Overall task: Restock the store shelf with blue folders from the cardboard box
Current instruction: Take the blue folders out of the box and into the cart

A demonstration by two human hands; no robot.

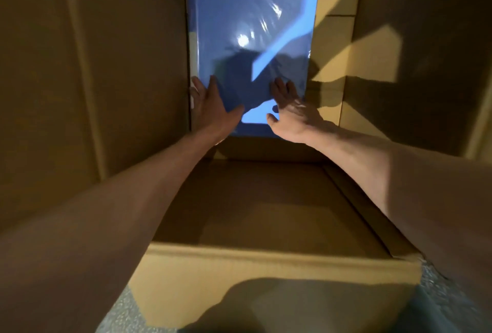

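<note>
The blue folders [253, 26], a flat pack in glossy clear wrap, lay at the bottom of the deep cardboard box [119, 66], stretching away beyond the fingertips. The left hand [210, 103] sat at the pack's near left corner. Its fingers [198, 90] were straight and spread along the edge beside the box wall, with the thumb across the top, probably feeling for a way underneath. The right hand [290, 114] lay flat on the near right part, fingers [281, 87] splayed and pressing down, likely to steady the slippery wrap. Neither hand gripped the pack, and it had not yet been lifted. The shelf was out of view.
</note>
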